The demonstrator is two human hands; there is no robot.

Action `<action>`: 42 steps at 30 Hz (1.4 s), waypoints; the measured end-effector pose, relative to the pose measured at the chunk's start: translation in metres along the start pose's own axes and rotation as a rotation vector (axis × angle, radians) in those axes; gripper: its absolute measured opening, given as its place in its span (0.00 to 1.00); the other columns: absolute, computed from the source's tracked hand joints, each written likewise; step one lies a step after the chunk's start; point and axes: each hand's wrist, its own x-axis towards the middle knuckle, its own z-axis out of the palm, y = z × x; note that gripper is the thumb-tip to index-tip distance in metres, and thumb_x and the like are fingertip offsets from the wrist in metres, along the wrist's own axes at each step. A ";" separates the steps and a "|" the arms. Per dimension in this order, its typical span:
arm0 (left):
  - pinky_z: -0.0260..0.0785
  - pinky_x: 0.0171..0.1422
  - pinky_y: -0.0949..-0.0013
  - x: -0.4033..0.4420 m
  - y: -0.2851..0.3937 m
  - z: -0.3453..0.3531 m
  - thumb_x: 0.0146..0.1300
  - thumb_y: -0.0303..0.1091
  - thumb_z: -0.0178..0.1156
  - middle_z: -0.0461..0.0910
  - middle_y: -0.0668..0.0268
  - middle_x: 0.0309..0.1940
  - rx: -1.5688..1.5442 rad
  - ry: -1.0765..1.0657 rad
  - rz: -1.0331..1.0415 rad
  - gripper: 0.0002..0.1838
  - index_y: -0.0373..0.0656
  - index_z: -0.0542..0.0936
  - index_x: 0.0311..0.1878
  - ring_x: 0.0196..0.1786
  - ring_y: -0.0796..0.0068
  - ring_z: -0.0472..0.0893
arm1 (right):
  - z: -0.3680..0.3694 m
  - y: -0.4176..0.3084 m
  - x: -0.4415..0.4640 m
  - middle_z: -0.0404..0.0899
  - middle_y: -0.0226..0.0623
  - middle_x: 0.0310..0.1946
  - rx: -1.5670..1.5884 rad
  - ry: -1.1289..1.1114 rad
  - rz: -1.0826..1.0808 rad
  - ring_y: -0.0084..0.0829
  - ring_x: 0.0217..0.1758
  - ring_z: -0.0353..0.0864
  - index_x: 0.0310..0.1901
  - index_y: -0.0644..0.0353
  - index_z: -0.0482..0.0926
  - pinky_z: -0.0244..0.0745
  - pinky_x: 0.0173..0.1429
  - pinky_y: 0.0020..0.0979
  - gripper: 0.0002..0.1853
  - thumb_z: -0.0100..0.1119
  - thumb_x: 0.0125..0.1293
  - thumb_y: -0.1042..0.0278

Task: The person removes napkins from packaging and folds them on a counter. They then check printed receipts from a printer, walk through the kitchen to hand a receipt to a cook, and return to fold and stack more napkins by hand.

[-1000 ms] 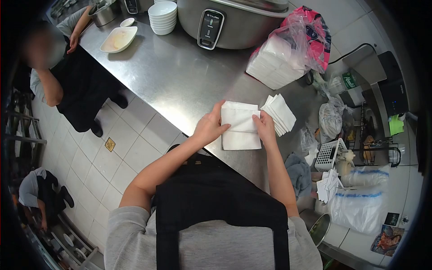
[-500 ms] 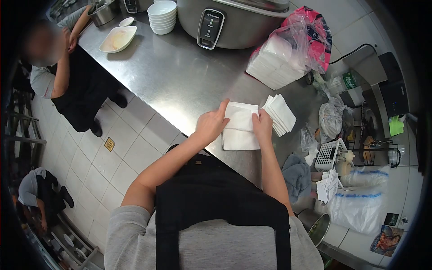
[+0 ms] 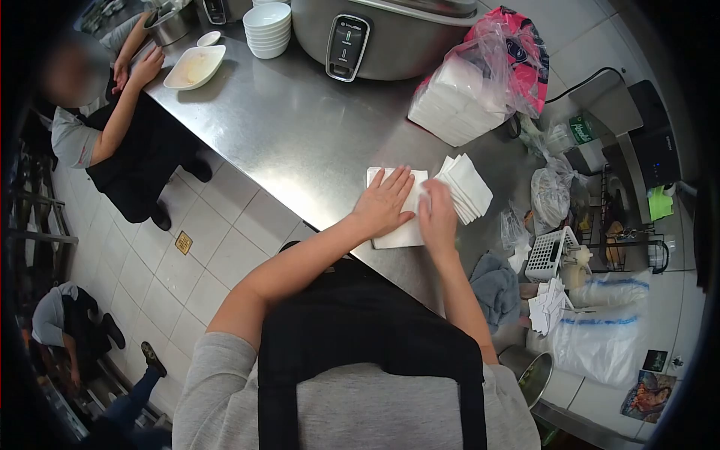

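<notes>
A white paper napkin (image 3: 401, 238) lies on the metal counter in front of me, partly covered by my hands. My left hand (image 3: 384, 201) rests flat across it with the fingers stretched out. At the napkin's right edge is my right hand (image 3: 437, 214), its fingers bent and smeared by motion, so what they hold, if anything, does not show. Just beyond it sits a fanned pile of folded napkins (image 3: 466, 189). Farther back, a big stack of white napkins (image 3: 455, 105) stands in a pink and clear plastic bag (image 3: 517, 64).
A large rice cooker (image 3: 390, 41), stacked white bowls (image 3: 268, 34) and a used dish (image 3: 195, 69) occupy the far counter. On the right are a grey cloth (image 3: 495, 289) and a white basket (image 3: 551, 255). One person (image 3: 112, 127) stands at left; others are lower left.
My left hand has moved right and flattened over the napkin, whose folded part was between both hands before. A co-worker's arm has shifted toward the counter, and another leg appears lower left.
</notes>
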 end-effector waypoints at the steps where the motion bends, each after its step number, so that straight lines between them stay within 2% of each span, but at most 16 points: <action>1: 0.44 0.75 0.49 0.000 0.000 0.000 0.64 0.51 0.48 0.54 0.51 0.71 0.041 -0.015 -0.007 0.38 0.32 0.56 0.69 0.75 0.59 0.50 | 0.001 -0.006 -0.009 0.76 0.52 0.48 0.000 0.002 0.001 0.48 0.47 0.76 0.51 0.64 0.73 0.71 0.50 0.40 0.17 0.57 0.59 0.73; 3: 0.42 0.75 0.48 0.001 0.000 -0.002 0.65 0.53 0.46 0.53 0.52 0.72 0.075 -0.035 0.007 0.38 0.33 0.56 0.70 0.76 0.60 0.49 | 0.000 -0.016 -0.027 0.61 0.51 0.66 0.062 -0.329 -0.111 0.48 0.65 0.65 0.62 0.66 0.66 0.62 0.65 0.40 0.28 0.58 0.60 0.66; 5: 0.40 0.76 0.48 -0.003 -0.003 -0.010 0.65 0.54 0.45 0.52 0.53 0.72 0.109 -0.057 0.011 0.38 0.35 0.56 0.70 0.76 0.60 0.48 | -0.004 -0.005 -0.043 0.57 0.49 0.68 -0.050 -0.362 -0.115 0.47 0.69 0.59 0.65 0.65 0.62 0.55 0.69 0.45 0.32 0.57 0.62 0.61; 9: 0.39 0.75 0.44 -0.023 -0.014 -0.028 0.66 0.56 0.46 0.50 0.58 0.73 0.060 -0.128 0.293 0.39 0.41 0.52 0.72 0.76 0.61 0.49 | -0.014 0.013 -0.053 0.51 0.41 0.73 -0.229 -0.480 -0.055 0.44 0.77 0.45 0.69 0.63 0.56 0.38 0.73 0.58 0.37 0.53 0.64 0.51; 10: 0.38 0.75 0.43 -0.031 -0.016 -0.030 0.66 0.57 0.45 0.50 0.59 0.74 0.029 -0.171 0.359 0.39 0.42 0.52 0.73 0.76 0.61 0.49 | -0.014 0.011 -0.052 0.52 0.41 0.72 -0.196 -0.446 -0.054 0.43 0.76 0.45 0.69 0.63 0.58 0.36 0.73 0.60 0.35 0.52 0.65 0.51; 17: 0.42 0.76 0.50 -0.083 -0.017 -0.049 0.67 0.57 0.44 0.50 0.55 0.73 -0.127 -0.185 0.175 0.39 0.39 0.53 0.72 0.76 0.61 0.50 | -0.021 0.004 -0.025 0.58 0.43 0.69 -0.366 -0.414 -0.140 0.45 0.74 0.51 0.61 0.64 0.68 0.44 0.74 0.54 0.26 0.54 0.63 0.61; 20: 0.52 0.72 0.53 -0.082 -0.007 -0.057 0.63 0.48 0.54 0.61 0.52 0.67 -0.131 -0.106 0.175 0.33 0.37 0.62 0.66 0.70 0.59 0.60 | -0.017 -0.004 -0.005 0.65 0.44 0.65 -0.205 -0.329 -0.234 0.45 0.71 0.58 0.55 0.64 0.73 0.54 0.72 0.46 0.21 0.54 0.59 0.71; 22: 0.57 0.69 0.55 -0.076 0.000 -0.058 0.61 0.44 0.59 0.66 0.53 0.64 -0.164 -0.073 0.175 0.31 0.36 0.67 0.62 0.67 0.58 0.64 | -0.004 0.003 -0.002 0.73 0.45 0.57 -0.085 -0.360 -0.342 0.44 0.64 0.69 0.50 0.63 0.75 0.64 0.67 0.39 0.18 0.53 0.56 0.76; 24: 0.65 0.60 0.60 -0.068 0.011 -0.057 0.53 0.37 0.65 0.73 0.59 0.53 -0.392 -0.053 0.279 0.26 0.37 0.72 0.54 0.57 0.60 0.71 | -0.002 0.011 0.002 0.75 0.44 0.54 -0.078 -0.341 -0.310 0.43 0.60 0.73 0.50 0.63 0.76 0.68 0.64 0.38 0.18 0.52 0.56 0.77; 25: 0.65 0.60 0.60 -0.065 0.014 -0.052 0.53 0.37 0.65 0.73 0.59 0.53 -0.395 -0.048 0.274 0.26 0.37 0.72 0.54 0.57 0.60 0.71 | -0.004 0.015 0.005 0.78 0.44 0.50 -0.068 -0.323 -0.276 0.42 0.56 0.77 0.50 0.62 0.76 0.72 0.60 0.37 0.17 0.50 0.57 0.78; 27: 0.68 0.53 0.63 -0.061 0.016 -0.039 0.50 0.35 0.67 0.73 0.61 0.47 -0.373 -0.033 0.271 0.24 0.39 0.73 0.51 0.50 0.62 0.73 | -0.019 0.026 0.017 0.79 0.45 0.48 -0.047 -0.162 -0.142 0.41 0.53 0.79 0.51 0.62 0.76 0.75 0.56 0.37 0.18 0.49 0.58 0.80; 31: 0.69 0.49 0.64 -0.054 0.015 -0.037 0.50 0.33 0.66 0.74 0.65 0.41 -0.315 0.001 0.260 0.17 0.41 0.74 0.43 0.46 0.64 0.74 | -0.078 0.059 0.041 0.78 0.45 0.53 -0.323 0.293 -0.006 0.41 0.55 0.78 0.54 0.64 0.76 0.73 0.58 0.36 0.20 0.51 0.57 0.81; 34: 0.71 0.44 0.65 -0.054 0.015 -0.037 0.53 0.33 0.64 0.75 0.66 0.36 -0.363 0.024 0.189 0.14 0.42 0.74 0.41 0.44 0.64 0.75 | -0.088 0.087 0.038 0.77 0.45 0.53 -0.506 0.400 -0.019 0.42 0.56 0.77 0.53 0.64 0.76 0.72 0.60 0.35 0.20 0.52 0.57 0.80; 35: 0.71 0.44 0.65 -0.055 0.014 -0.037 0.53 0.33 0.64 0.75 0.66 0.36 -0.364 0.022 0.187 0.14 0.42 0.74 0.41 0.44 0.64 0.75 | -0.078 0.094 0.032 0.77 0.45 0.53 -0.504 0.397 -0.018 0.42 0.56 0.77 0.53 0.64 0.76 0.72 0.60 0.35 0.20 0.52 0.57 0.80; 37: 0.72 0.40 0.63 -0.054 0.014 -0.039 0.56 0.33 0.62 0.76 0.64 0.31 -0.454 0.041 0.133 0.10 0.42 0.75 0.39 0.41 0.64 0.77 | -0.051 0.107 0.015 0.77 0.45 0.54 -0.528 0.127 0.074 0.43 0.58 0.76 0.52 0.65 0.76 0.72 0.60 0.36 0.19 0.52 0.57 0.79; 42: 0.72 0.40 0.63 -0.052 0.008 -0.043 0.58 0.32 0.60 0.79 0.62 0.32 -0.563 0.013 0.062 0.08 0.40 0.78 0.39 0.39 0.63 0.79 | -0.018 0.109 -0.008 0.76 0.45 0.55 -0.490 0.005 0.075 0.42 0.61 0.73 0.52 0.66 0.76 0.70 0.62 0.37 0.18 0.52 0.58 0.78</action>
